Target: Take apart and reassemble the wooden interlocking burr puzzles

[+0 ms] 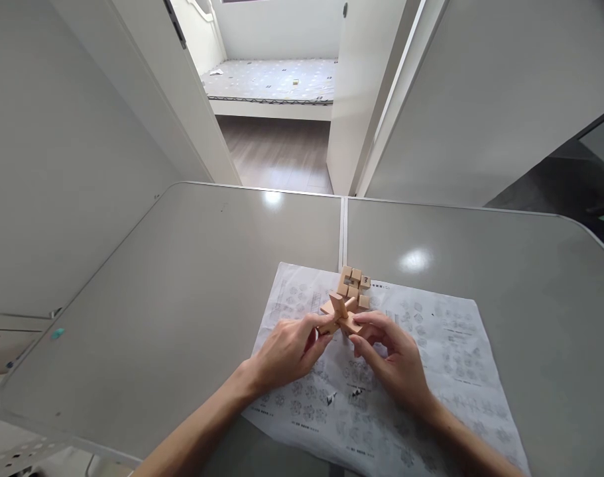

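A small wooden interlocking puzzle [340, 313], made of crossed light-brown sticks, is held just above a printed instruction sheet [431, 371]. My left hand [286, 354] pinches its left end with fingers closed. My right hand [394, 358] grips its right side with thumb and fingers. A cluster of loose notched wooden pieces [355, 286] lies on the sheet just beyond the puzzle; one piece bears a printed number.
Two grey tables [182, 278] stand pushed together, with a seam running between them. White walls rise on both sides. Ahead an open doorway shows a wooden floor and a bed [276, 79]. A dark screen [580, 179] sits at the far right.
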Motion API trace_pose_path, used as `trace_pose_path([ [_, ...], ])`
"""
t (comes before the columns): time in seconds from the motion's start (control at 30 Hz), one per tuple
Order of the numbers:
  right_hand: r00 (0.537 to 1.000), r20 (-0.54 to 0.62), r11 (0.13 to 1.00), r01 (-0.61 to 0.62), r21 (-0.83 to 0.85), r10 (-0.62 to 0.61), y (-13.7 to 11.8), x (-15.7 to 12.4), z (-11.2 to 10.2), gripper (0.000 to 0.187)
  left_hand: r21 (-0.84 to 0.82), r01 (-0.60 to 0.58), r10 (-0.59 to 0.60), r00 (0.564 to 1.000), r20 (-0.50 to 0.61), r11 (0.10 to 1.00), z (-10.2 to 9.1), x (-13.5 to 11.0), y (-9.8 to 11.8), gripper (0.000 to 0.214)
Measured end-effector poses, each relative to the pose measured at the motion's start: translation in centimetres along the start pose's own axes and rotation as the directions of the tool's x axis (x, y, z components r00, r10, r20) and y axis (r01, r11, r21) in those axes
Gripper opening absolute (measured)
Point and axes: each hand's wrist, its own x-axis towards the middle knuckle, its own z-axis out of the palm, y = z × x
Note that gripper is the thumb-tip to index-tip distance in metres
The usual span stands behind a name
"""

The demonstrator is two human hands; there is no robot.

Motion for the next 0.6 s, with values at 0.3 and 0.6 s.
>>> trace_pose_path([
  [0.3, 0.998, 0.033, 0.998, 0.06, 0.006, -0.06, -0.41, 0.28, 0.03, 0.019, 0.025, -0.008, 0.008, 1.0, 0.008, 1.0, -0.14, 0.03, 0.12, 0.015],
  [0.6, 0.999, 0.016, 0.999, -0.029, 0.021, 0.029, -0.59, 0.25, -0.22, 0.016, -0.045, 0.016, -0.014, 0.999, 0.038, 0.999, -0.13, -0.09, -0.1, 0.03],
])
